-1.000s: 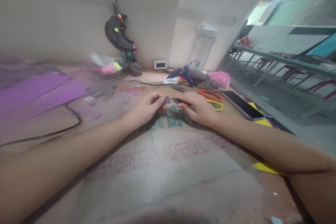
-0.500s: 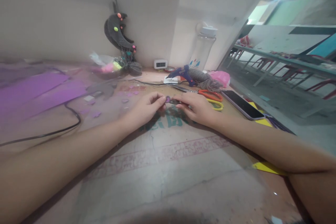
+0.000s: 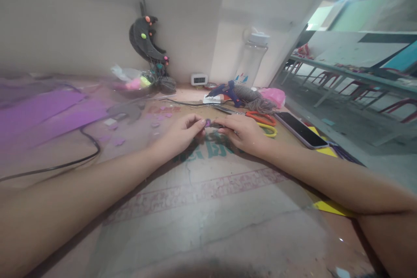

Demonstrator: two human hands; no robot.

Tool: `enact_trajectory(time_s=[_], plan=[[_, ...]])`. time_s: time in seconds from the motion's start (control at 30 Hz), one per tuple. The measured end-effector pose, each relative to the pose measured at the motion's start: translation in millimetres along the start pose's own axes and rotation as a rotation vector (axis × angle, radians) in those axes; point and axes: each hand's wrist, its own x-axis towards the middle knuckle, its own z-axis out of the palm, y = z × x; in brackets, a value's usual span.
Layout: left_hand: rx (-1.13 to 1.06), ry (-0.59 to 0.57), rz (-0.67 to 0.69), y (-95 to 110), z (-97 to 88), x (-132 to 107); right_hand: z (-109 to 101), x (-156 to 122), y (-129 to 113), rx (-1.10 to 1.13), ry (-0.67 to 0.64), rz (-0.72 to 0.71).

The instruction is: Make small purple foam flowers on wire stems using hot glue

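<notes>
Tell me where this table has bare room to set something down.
The widest bare patch of table lies between the forearms, nearer than the left hand and right hand. It is crowded beyond the right hand, with scissors, glue gun and yarn, and at far left, with purple sheets and a cord.

Between the left forearm [image 3: 97,195] and right forearm [image 3: 312,169], the worktop [image 3: 208,208] leaves a broad lane running up to the left hand [image 3: 189,132] and right hand [image 3: 241,132]. Scissors [image 3: 252,115] lie just beyond the right hand; past them, a blue glue gun [image 3: 230,92] and grey yarn [image 3: 250,95] obstruct the way. A phone [image 3: 299,130] narrows the right side, a black cord [image 3: 97,147] the left. The wall [image 3: 182,8] closes the back.
</notes>
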Motion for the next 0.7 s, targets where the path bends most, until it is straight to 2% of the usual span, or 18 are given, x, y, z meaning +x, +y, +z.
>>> enact_trajectory(time_s=[0.37, 0.7], plan=[[0.013, 0.045, -0.026, 4.7, 1.1, -0.2, -1.2, -0.1, -1.0, 0.022, 0.053, 0.007], [0.031, 0.013, 0.011, -2.0, 0.0, -0.1, 0.4, 0.3, -0.6, -0.029, 0.049, -0.046]])
